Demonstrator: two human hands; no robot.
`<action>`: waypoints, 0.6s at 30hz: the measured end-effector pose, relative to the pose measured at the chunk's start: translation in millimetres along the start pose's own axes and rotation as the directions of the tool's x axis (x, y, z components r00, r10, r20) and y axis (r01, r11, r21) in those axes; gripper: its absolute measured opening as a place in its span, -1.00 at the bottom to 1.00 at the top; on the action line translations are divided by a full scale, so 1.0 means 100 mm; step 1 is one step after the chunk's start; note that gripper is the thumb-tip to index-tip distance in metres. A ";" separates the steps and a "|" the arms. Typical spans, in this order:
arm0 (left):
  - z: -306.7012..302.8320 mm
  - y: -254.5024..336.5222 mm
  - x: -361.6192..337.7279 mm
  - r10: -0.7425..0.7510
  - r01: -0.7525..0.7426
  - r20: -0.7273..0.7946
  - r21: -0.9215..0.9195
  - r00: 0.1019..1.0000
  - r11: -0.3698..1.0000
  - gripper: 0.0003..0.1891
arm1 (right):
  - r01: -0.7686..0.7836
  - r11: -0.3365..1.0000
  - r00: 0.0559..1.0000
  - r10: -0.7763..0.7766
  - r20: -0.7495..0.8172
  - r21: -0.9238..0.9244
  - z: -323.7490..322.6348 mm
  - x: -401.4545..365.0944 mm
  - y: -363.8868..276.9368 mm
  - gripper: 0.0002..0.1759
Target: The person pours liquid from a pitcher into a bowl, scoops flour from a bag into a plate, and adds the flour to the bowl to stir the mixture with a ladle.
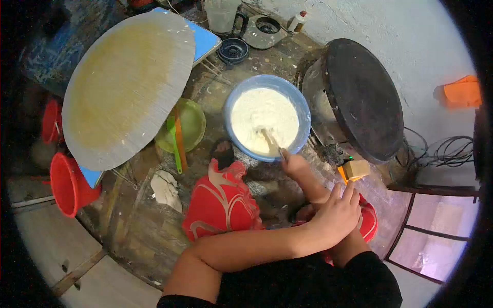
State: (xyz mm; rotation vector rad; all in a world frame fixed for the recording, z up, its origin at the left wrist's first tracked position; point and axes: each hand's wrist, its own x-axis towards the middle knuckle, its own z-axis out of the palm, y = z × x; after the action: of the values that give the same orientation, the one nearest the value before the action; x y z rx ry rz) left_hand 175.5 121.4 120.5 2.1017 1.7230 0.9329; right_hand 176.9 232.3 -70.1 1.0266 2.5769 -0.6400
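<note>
A blue basin (306, 102) of thick white batter (262, 115) stands on the floor before me. At its near right rim, my right hand (295, 167) is closed round a thin-handled utensil (270, 139). The utensil slants into the batter, which hides its lower end. My left hand (336, 216) lies across my right forearm, fingers stretched out, near my red-clad knee (370, 220).
A round black griddle (364, 100) stands to the right. At the left are a large round grey board (128, 87), a green bowl (197, 126) with a green spatula (177, 149), and a red bucket (72, 187). A white cloth (165, 190) lies on the floor.
</note>
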 end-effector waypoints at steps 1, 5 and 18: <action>0.00 0.00 0.00 0.003 -0.003 0.004 0.001 1.000 1.000 -0.64 | 0.068 0.994 0.993 -0.060 -0.098 0.087 0.15 0.09 0.14 -0.60; -0.11 -0.04 -0.02 -0.010 0.009 0.026 0.036 1.000 0.999 -0.64 | 0.085 0.995 0.996 -0.084 0.012 -0.048 -0.54 -0.24 -0.09 -0.61; -0.14 -0.05 -0.02 -0.020 0.019 0.005 0.076 1.000 0.997 -0.66 | -0.027 0.998 0.998 0.030 0.050 -0.063 -0.30 0.06 -0.09 -0.50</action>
State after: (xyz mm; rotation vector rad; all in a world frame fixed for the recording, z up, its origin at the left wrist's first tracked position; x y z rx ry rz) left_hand 162.9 118.6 127.5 2.1280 1.7996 0.8682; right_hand 163.2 244.8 -44.7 1.0122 2.5176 -0.5681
